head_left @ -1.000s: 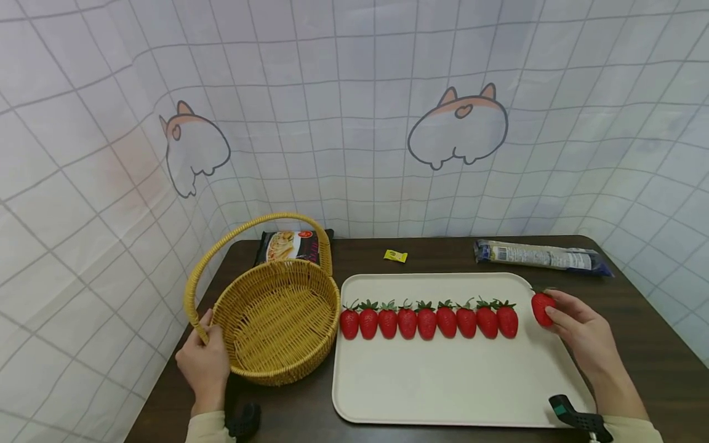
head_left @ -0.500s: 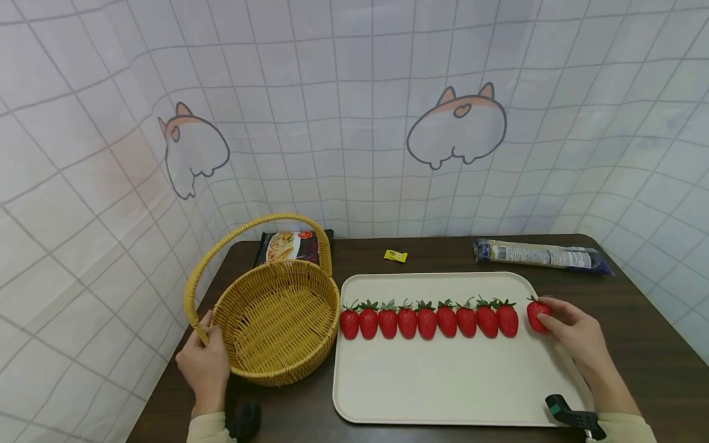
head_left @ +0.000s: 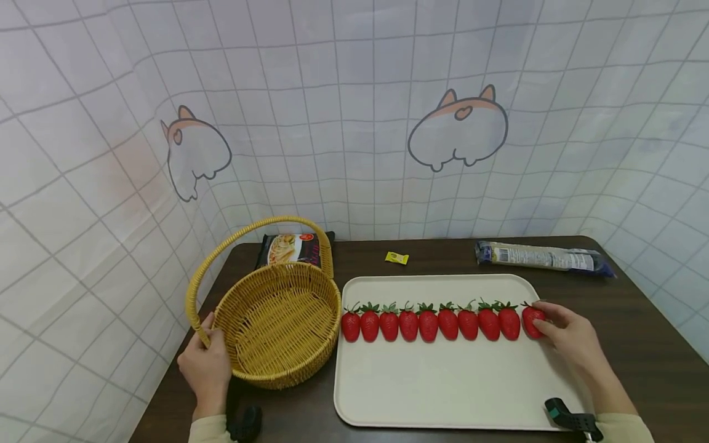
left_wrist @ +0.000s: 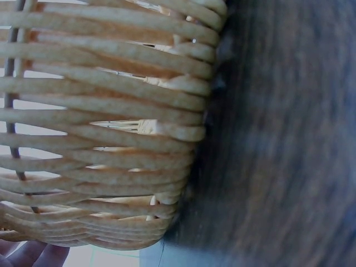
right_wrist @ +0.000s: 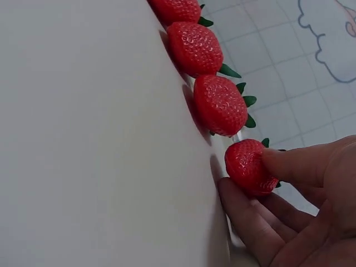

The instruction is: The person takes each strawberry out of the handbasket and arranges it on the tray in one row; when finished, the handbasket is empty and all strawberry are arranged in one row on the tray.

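My right hand point(head_left: 573, 335) pinches a red strawberry point(head_left: 532, 321) between thumb and fingers, at the right end of a row on the white tray point(head_left: 443, 387). In the right wrist view this strawberry point(right_wrist: 248, 166) sits a small gap away from its neighbour point(right_wrist: 221, 105). Several more strawberries point(head_left: 428, 325) lie side by side leftward, green leaves to the back. My left hand point(head_left: 206, 363) grips the yellow wicker basket point(head_left: 277, 375) where its handle meets the left rim; nothing lies inside the basket. Woven strands of the basket point(left_wrist: 105, 117) fill much of the left wrist view, with fingertips just showing below.
Behind the basket lies a dark food packet point(head_left: 290, 249). A small yellow wrapped sweet point(head_left: 397, 258) is behind the tray, and a long clear-and-blue packet point(head_left: 545, 257) lies at the back right. A white grid-patterned curtain point(head_left: 365, 123) rises behind the dark table point(head_left: 659, 344).
My right hand has moved left with the strawberry, bringing it close to the end of the row. The left hand keeps its grip on the basket.
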Demonstrator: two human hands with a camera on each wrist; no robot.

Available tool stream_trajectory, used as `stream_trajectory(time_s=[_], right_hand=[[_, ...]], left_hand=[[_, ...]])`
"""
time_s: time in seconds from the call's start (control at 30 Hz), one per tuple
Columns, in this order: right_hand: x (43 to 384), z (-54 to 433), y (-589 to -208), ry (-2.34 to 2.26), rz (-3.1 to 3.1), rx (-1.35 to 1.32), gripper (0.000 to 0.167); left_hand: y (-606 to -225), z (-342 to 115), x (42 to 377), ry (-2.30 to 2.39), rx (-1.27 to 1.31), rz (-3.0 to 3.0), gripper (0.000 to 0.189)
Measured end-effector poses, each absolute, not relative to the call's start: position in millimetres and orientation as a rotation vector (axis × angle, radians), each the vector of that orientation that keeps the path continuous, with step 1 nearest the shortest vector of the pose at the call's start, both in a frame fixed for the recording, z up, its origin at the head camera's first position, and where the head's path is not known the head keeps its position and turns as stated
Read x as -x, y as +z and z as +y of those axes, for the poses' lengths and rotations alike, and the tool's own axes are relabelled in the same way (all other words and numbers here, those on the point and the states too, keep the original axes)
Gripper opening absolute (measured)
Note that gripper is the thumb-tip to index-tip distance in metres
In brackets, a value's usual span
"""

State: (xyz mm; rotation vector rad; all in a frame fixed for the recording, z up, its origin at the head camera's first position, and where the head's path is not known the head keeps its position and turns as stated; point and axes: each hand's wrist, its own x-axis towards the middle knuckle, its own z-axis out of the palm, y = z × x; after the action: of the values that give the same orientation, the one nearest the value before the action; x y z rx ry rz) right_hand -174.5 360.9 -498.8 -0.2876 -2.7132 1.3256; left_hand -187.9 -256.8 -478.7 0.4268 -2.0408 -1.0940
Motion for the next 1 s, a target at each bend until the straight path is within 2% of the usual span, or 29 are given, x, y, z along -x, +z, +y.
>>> stream_trajectory(time_s=[0.63,1.0], right_hand=[[177.6,354.5,-495.8,1.144,-2.772,0.27,0.042],[175.0,352.9,-493.7,1.155,-2.775,0.301,0.045]], left_hand=[[-480.6,-257.2,188.2,-1.108,-0.406,-2.031,0.033],[-481.6,-258.4,189.1,-1.095,-0.396,-2.023,0.032]])
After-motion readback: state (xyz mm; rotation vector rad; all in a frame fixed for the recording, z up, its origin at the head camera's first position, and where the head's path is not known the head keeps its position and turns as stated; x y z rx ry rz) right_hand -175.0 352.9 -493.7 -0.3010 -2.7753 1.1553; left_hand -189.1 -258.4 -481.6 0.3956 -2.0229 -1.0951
